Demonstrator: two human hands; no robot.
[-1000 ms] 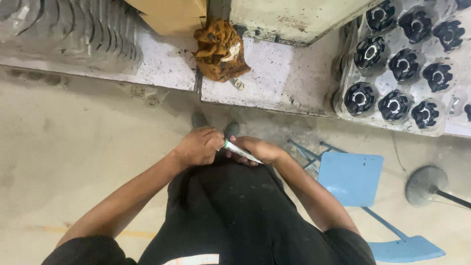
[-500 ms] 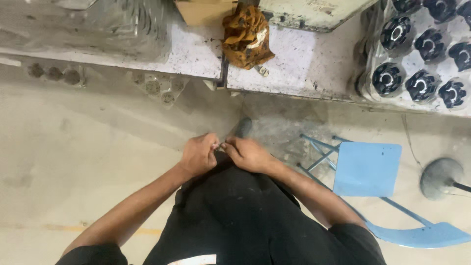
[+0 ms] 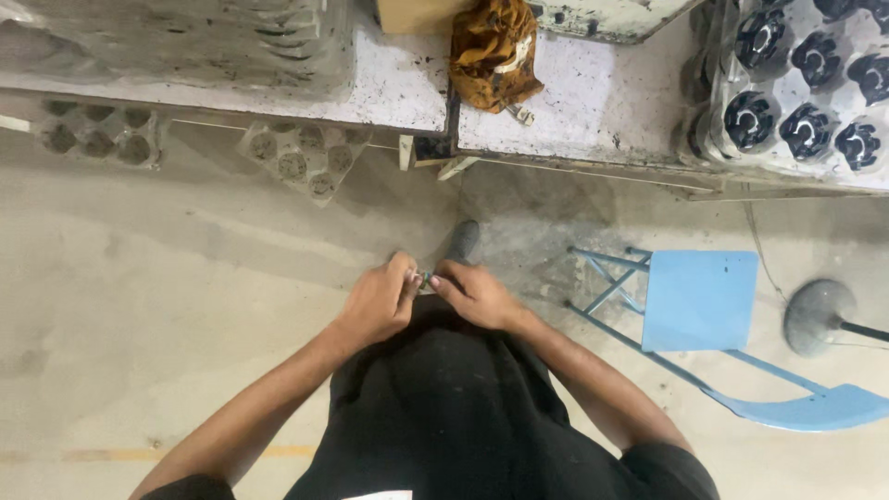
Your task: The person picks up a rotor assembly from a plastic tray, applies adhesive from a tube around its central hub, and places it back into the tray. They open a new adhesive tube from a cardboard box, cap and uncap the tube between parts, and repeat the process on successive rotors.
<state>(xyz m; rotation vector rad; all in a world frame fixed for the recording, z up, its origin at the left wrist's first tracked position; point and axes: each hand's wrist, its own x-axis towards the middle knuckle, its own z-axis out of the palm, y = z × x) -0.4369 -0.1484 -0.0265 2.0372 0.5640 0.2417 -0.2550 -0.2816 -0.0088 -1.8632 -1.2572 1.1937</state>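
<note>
Both hands meet just in front of the person's waist, well short of the white workbench [image 3: 398, 88]: the left hand [image 3: 378, 301] and the right hand [image 3: 477, 294] are each pinched shut on a small metal piece [image 3: 423, 278] held between their fingertips, too small to identify. Judging by the grip, this is a fiddly fitting or separating step on the piece, done standing back from the bench. Any further move would call for a steady fingertip hold. A blue folding chair [image 3: 699, 301] lies tipped beside the bench.
</note>
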